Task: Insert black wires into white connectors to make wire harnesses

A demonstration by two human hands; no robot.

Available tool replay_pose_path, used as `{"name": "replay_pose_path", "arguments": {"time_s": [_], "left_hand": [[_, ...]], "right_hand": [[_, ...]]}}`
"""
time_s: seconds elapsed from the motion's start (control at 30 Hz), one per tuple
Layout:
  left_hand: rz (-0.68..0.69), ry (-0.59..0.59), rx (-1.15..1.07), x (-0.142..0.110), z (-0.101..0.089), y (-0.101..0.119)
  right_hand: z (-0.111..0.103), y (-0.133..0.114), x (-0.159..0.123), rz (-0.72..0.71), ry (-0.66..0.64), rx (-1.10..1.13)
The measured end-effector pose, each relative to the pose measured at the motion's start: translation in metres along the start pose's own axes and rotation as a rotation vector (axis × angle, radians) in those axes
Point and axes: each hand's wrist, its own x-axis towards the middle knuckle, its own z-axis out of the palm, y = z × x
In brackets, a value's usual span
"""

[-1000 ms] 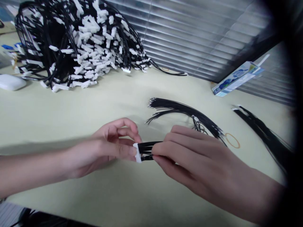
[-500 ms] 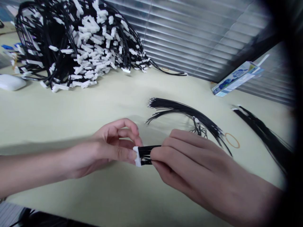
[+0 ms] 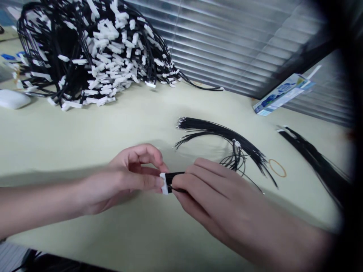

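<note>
Between the thumb and fingers of my left hand (image 3: pixel 136 175) is a white connector housing (image 3: pixel 164 184), held near the middle of the view. Black wires (image 3: pixel 175 176) run out of its right side toward my right hand (image 3: pixel 210 192). The right thumb and index finger pinch a wire close behind the housing; its tip is hidden. Beyond the right hand lies a loose bundle of black wires (image 3: pixel 224 130) with bare metal terminals at its ends. A tangle of thin black wires with a small white connector (image 3: pixel 236 143) shows just past the knuckles.
A large heap of black cables with white connectors (image 3: pixel 113 71) fills the back left. A white computer mouse (image 3: pixel 14 99) sits at the left edge. To the right are a blue-and-white drink carton (image 3: pixel 280 94), a rubber band (image 3: pixel 277 168) and more black harnesses (image 3: pixel 312 158). Window blinds (image 3: pixel 215 45) stand behind.
My right hand has moved left, closer to the white connector housing, bringing the pinched wire up to it. More of the wire tangle behind it now shows. The left hand has barely moved.
</note>
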Motion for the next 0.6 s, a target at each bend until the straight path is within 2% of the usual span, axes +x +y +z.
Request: {"name": "replay_pose_path", "arguments": {"time_s": [0.07,0.17,0.27,0.37,0.47,0.53,0.6], "left_hand": [[-0.007,0.026,-0.002,0.000,0.000,-0.001],[-0.036,0.018,0.034,0.000,0.001,-0.001],[-0.075,0.002,0.055,-0.001,0.002,0.002],[-0.108,0.013,0.068,-0.001,0.004,0.005],[-0.120,0.020,0.071,-0.001,0.004,0.007],[-0.116,0.019,0.079,0.000,0.004,0.006],[-0.122,0.033,0.095,0.000,0.004,0.006]], "right_hand": [[0.003,-0.001,-0.001,-0.005,-0.017,-0.024],[0.001,-0.003,0.000,0.065,-0.021,0.038],[-0.009,0.003,0.004,0.201,-0.018,0.225],[-0.011,0.024,0.007,0.361,0.050,0.299],[0.006,0.056,0.006,0.417,0.170,0.130],[0.025,0.077,0.003,0.360,0.168,0.017],[0.042,0.092,0.001,0.336,0.157,-0.005]]}}
